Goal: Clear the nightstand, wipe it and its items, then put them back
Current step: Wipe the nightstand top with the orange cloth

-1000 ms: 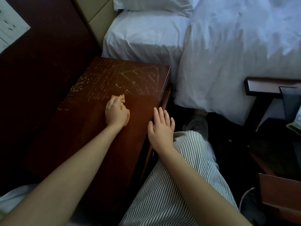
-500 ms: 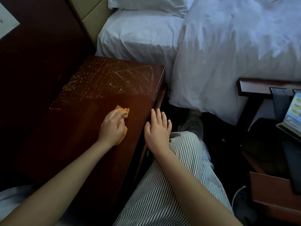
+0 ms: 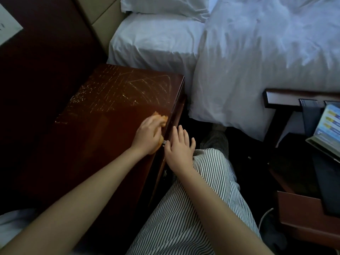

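A white bed (image 3: pixel 239 52) with pillow (image 3: pixel 165 6); a lit screen (image 3: pixel 327 124) right.

a: room on the bench (image 3: pixel 103 144)?
b: top is open wood from the left grip (image 3: pixel 149 134) and its cloth (image 3: pixel 161 119) out to the wall panel (image 3: pixel 46 70) on the left and the bed (image 3: pixel 156 43) at the far end.
a: right side?
b: tight. right grip (image 3: pixel 179 150) lies flat at the bench's right edge, striped leg (image 3: pixel 202 190) right under it, duvet (image 3: pixel 257 70) hanging near. wooden frame (image 3: pixel 276 97) and screen (image 3: pixel 329 122) stand well off to the right.
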Demonstrator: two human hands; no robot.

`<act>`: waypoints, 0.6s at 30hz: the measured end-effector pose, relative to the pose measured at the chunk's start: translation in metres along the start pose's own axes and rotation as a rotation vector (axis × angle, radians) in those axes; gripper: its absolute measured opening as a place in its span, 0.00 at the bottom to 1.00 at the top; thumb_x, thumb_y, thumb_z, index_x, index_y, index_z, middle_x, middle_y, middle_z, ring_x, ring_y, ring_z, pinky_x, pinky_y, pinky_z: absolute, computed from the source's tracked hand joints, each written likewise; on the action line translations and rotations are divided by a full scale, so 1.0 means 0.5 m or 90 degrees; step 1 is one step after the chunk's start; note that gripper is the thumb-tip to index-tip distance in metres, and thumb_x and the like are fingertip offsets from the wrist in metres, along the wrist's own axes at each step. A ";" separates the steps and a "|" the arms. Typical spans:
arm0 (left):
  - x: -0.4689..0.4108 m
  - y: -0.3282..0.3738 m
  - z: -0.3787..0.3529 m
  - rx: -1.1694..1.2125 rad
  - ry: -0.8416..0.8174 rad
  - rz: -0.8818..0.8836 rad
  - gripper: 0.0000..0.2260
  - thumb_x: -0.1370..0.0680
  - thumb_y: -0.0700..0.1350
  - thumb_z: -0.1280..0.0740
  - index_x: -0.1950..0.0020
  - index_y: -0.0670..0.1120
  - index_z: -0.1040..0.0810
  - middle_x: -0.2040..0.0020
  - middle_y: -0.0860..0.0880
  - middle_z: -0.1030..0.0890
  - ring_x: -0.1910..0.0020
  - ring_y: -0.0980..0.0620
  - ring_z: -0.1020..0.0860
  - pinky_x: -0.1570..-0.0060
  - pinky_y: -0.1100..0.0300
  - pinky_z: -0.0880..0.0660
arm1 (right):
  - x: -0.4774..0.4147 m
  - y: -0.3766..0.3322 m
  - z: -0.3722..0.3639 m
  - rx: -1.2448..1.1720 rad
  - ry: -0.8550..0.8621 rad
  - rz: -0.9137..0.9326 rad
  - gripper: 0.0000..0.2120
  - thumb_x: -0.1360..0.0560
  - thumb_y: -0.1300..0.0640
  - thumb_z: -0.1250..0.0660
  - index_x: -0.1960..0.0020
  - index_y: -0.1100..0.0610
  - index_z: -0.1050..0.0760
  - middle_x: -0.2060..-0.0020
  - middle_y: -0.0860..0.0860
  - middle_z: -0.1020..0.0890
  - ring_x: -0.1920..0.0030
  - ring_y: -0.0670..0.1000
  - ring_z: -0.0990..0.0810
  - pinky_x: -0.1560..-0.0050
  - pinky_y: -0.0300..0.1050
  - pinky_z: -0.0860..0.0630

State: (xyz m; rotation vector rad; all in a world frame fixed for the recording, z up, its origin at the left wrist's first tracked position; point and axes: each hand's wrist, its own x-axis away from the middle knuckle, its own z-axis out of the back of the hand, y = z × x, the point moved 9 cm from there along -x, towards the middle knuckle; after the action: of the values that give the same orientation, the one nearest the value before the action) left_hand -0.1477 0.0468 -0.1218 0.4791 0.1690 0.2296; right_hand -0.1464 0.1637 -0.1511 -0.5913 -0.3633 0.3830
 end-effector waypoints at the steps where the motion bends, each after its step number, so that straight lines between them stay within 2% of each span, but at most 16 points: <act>1: 0.020 -0.003 0.004 0.002 -0.011 -0.020 0.15 0.22 0.39 0.40 0.37 0.48 0.24 0.34 0.49 0.27 0.31 0.50 0.35 0.35 0.55 0.37 | 0.000 -0.002 0.000 -0.003 -0.004 0.001 0.26 0.18 0.51 0.51 0.22 0.54 0.54 0.23 0.50 0.54 0.24 0.49 0.57 0.28 0.51 0.64; 3: 0.050 -0.030 0.021 0.004 -0.004 -0.016 0.15 0.22 0.38 0.40 0.38 0.48 0.24 0.34 0.49 0.27 0.31 0.50 0.34 0.34 0.56 0.37 | 0.000 -0.006 0.000 -0.008 -0.009 0.006 0.26 0.18 0.51 0.51 0.22 0.54 0.54 0.23 0.51 0.54 0.24 0.49 0.58 0.28 0.51 0.64; 6: 0.041 -0.086 0.044 -0.014 0.043 0.069 0.15 0.22 0.39 0.41 0.36 0.47 0.25 0.33 0.48 0.28 0.30 0.49 0.35 0.32 0.50 0.36 | 0.001 -0.005 0.003 -0.020 0.000 0.002 0.26 0.18 0.52 0.51 0.23 0.54 0.53 0.23 0.51 0.53 0.24 0.50 0.58 0.27 0.51 0.63; 9: -0.018 -0.091 0.048 -0.022 0.114 0.168 0.15 0.21 0.39 0.42 0.35 0.46 0.26 0.33 0.46 0.29 0.29 0.47 0.37 0.33 0.53 0.38 | 0.002 0.005 0.015 -0.043 0.023 -0.020 0.26 0.19 0.52 0.50 0.23 0.54 0.52 0.23 0.51 0.53 0.24 0.50 0.58 0.28 0.51 0.64; 12: -0.075 -0.050 0.026 0.001 0.157 0.212 0.15 0.21 0.38 0.42 0.36 0.46 0.26 0.34 0.47 0.28 0.30 0.48 0.36 0.33 0.56 0.38 | 0.006 0.015 0.025 -0.052 0.034 -0.037 0.27 0.19 0.52 0.49 0.23 0.55 0.51 0.23 0.51 0.53 0.24 0.50 0.58 0.28 0.52 0.63; 15: -0.088 -0.001 0.000 0.026 0.130 0.178 0.15 0.21 0.38 0.42 0.35 0.45 0.26 0.34 0.48 0.28 0.31 0.48 0.36 0.35 0.57 0.37 | 0.006 0.023 0.031 -0.026 0.040 -0.036 0.27 0.19 0.52 0.49 0.23 0.55 0.51 0.23 0.51 0.53 0.24 0.50 0.58 0.28 0.53 0.63; 18: -0.039 0.031 -0.011 0.028 0.045 0.053 0.16 0.21 0.38 0.41 0.35 0.46 0.26 0.34 0.47 0.28 0.31 0.48 0.35 0.36 0.58 0.37 | 0.005 0.025 0.028 -0.018 0.033 -0.046 0.27 0.19 0.52 0.49 0.23 0.54 0.53 0.23 0.51 0.54 0.24 0.51 0.59 0.28 0.54 0.64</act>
State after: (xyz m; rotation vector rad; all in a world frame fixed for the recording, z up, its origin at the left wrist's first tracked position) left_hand -0.1704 0.0576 -0.1172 0.5221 0.2241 0.3256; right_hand -0.1531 0.1807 -0.1472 -0.6128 -0.3403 0.2924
